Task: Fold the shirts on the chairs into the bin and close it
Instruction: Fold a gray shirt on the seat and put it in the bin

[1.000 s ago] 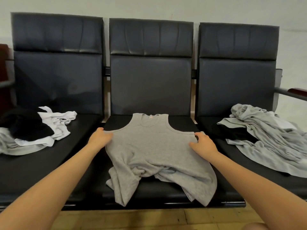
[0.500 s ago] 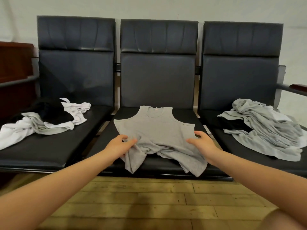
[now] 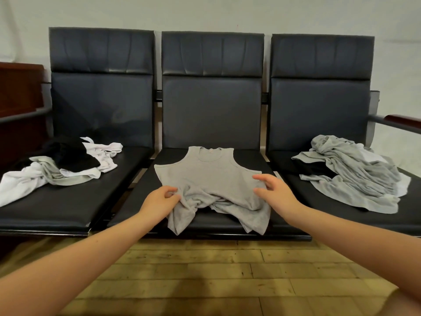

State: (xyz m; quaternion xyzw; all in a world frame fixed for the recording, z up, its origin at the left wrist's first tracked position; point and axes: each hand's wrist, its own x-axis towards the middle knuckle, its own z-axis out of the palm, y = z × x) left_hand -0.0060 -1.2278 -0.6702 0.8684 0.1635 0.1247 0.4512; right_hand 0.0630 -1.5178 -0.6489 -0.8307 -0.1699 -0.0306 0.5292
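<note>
A: Pos. of the shirt?
B: Grey tank top (image 3: 210, 176) lies neck-up on the middle chair (image 3: 211, 115), flat across chest and straps. Lower hem bunched and twisted, two corners hanging over the seat's front edge.

A: L hand?
B: Left hand (image 3: 159, 202) at the shirt's lower-left side, fingers curled into the bunched fabric, gripping a fold of it.

A: R hand?
B: Right hand (image 3: 274, 193) at the shirt's right edge, by the armhole side. Fingers spread and only lightly bent, thumb apart from them. It holds no fabric. Whether the tips touch the cloth, can't tell.

A: Other shirts?
B: Left chair (image 3: 100, 110): mixed pile (image 3: 61, 169) of white, grey and black garments, crumpled; white part spills toward the seat's left side. Right chair (image 3: 319, 110): grey heap (image 3: 355, 176), rumpled, w/ a black garment (image 3: 312, 168) partly under it and a bit of white at the back.

A: Surroundings?
B: Three dark padded seats joined in a row vs. a pale wall (image 3: 205, 12). Wood-plank floor (image 3: 205, 270) in front. Both forearms bare, reaching in from the bottom of view.
</note>
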